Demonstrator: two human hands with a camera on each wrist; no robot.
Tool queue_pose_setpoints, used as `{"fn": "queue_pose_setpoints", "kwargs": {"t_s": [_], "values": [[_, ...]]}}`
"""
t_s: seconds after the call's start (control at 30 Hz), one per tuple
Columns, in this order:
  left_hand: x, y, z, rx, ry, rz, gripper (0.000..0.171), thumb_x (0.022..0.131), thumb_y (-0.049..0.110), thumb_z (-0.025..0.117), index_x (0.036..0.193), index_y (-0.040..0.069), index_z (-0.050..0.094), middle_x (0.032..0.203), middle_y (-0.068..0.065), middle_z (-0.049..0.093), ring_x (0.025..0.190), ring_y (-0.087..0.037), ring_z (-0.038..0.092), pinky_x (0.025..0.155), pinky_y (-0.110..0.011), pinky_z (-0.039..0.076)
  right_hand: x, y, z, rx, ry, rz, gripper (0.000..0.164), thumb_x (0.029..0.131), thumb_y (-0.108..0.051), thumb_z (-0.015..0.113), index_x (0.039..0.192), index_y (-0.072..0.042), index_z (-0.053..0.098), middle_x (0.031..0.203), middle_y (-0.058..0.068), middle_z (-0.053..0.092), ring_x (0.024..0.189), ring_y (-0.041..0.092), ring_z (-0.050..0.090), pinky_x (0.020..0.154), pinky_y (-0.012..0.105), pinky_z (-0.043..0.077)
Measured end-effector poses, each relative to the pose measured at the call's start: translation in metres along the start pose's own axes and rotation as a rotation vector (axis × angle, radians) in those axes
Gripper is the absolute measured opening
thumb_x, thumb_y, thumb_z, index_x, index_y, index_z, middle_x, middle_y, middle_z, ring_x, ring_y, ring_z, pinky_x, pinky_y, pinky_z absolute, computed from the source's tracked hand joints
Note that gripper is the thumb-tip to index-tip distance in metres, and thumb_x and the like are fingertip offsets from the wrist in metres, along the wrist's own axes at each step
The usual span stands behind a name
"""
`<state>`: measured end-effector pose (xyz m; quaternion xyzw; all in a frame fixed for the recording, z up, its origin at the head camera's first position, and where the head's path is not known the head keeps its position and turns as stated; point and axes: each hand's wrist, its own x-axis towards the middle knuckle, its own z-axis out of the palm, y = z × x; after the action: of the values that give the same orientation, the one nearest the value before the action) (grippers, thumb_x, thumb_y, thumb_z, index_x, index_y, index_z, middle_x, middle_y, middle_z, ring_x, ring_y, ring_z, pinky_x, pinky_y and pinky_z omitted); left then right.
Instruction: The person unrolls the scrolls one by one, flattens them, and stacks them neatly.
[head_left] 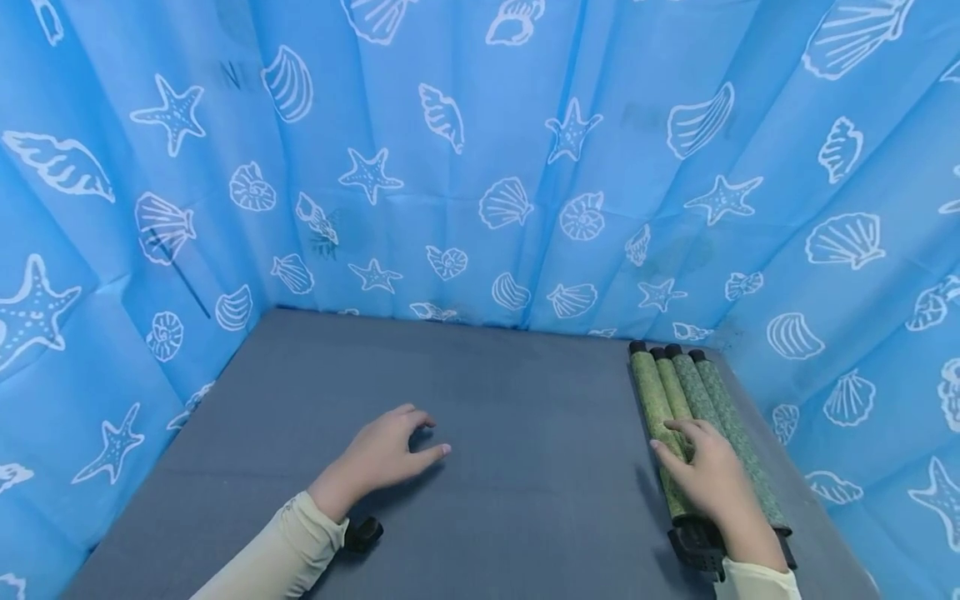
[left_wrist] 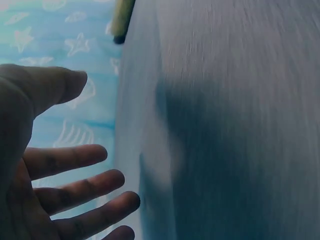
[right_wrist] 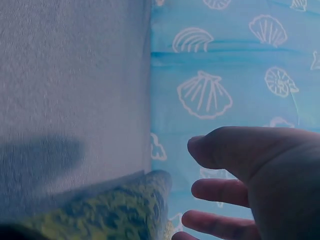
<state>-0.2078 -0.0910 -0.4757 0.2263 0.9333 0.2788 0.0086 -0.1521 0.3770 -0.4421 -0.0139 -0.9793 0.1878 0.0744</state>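
Several long rolls with black ends lie side by side, lengthwise, at the right of the grey table. Two are yellow-green [head_left: 654, 400] and two a darker speckled green [head_left: 735, 425]. My right hand [head_left: 711, 475] hovers over their near half, thumb and fingers spread and loosely bent, with nothing held. A mottled yellow-green roll [right_wrist: 110, 210] shows below that hand in the right wrist view. My left hand [head_left: 390, 450] hangs above the table left of centre, fingers relaxed and apart, holding nothing. In the left wrist view its fingers [left_wrist: 95, 185] are separate, and one roll's end [left_wrist: 121, 25] appears at the top.
The grey cloth-covered table [head_left: 495, 400] reaches back to a blue curtain [head_left: 465, 183] with white shells and starfish. The curtain also encloses the left and right sides. A black wrist device [head_left: 363, 535] sits under the left wrist, another [head_left: 697, 550] by the right wrist.
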Motion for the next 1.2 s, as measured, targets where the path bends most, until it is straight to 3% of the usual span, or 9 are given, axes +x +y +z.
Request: {"fn": "queue_pose_setpoints", "kwargs": {"t_s": [0.3,0.5,0.63,1.0,1.2], "values": [[0.02,0.029,0.021,-0.027,-0.058,0.053,0.052,0.098,0.056,0.07,0.125,0.013,0.075,0.117,-0.004,0.072,0.105,-0.02,0.071,0.088,-0.045,0.061,0.001,0.018,-0.011,0.019,-0.016,0.037,0.062,0.108,-0.041,0.062,0.144,0.008,0.057,0.144,0.04,0.05,0.126,0.06,0.052,0.097,0.076,0.046],[0.033,0.047,0.033,-0.044,-0.092,0.092,0.053,0.099,0.059,0.068,0.126,0.014,0.075,0.118,-0.002,0.072,0.106,-0.017,0.07,0.089,-0.042,0.061,0.001,0.026,-0.015,0.019,-0.041,0.057,0.065,0.109,-0.041,0.059,0.147,0.011,0.053,0.132,0.037,0.057,0.108,0.046,0.062,0.082,0.063,0.053],[0.041,0.06,0.04,-0.046,-0.105,0.104,0.052,0.1,0.058,0.068,0.127,0.014,0.075,0.119,-0.002,0.072,0.107,-0.017,0.07,0.091,-0.041,0.06,0.003,0.031,-0.014,0.03,-0.064,0.063,0.065,0.109,-0.041,0.058,0.148,0.01,0.052,0.133,0.036,0.057,0.104,0.043,0.064,0.077,0.057,0.055],[0.058,0.094,0.061,-0.133,-0.203,0.109,0.053,0.101,0.059,0.065,0.131,0.015,0.072,0.125,-0.001,0.072,0.113,-0.015,0.068,0.094,-0.037,0.059,0.002,0.034,-0.009,0.057,-0.101,0.064,0.061,0.112,-0.036,0.054,0.152,0.009,0.048,0.14,0.041,0.053,0.112,0.05,0.065,0.083,0.062,0.057],[0.07,0.112,0.074,-0.212,-0.273,0.144,0.052,0.101,0.057,0.066,0.13,0.014,0.072,0.118,0.0,0.072,0.103,-0.009,0.066,0.087,-0.031,0.058,0.002,0.034,-0.011,0.037,-0.107,0.055,0.052,0.112,-0.026,0.053,0.147,0.012,0.052,0.138,0.042,0.053,0.11,0.051,0.065,0.084,0.064,0.055]]}}
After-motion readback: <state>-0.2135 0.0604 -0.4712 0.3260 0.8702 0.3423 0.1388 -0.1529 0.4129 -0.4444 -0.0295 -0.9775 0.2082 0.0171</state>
